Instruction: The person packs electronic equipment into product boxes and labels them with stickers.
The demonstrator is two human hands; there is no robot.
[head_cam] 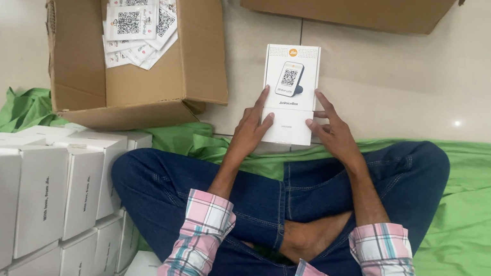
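Note:
A small white product box with a picture of a device on its lid lies flat on the tiled floor in front of my crossed legs. My left hand rests on its lower left edge, fingers pointing up along the side. My right hand touches its lower right edge with fingers spread. Both hands press on the box from either side; neither lifts it.
An open cardboard carton at upper left holds several loose printed cards. A second carton stands at the top. Stacked white boxes fill the lower left. A green cloth covers the floor under me.

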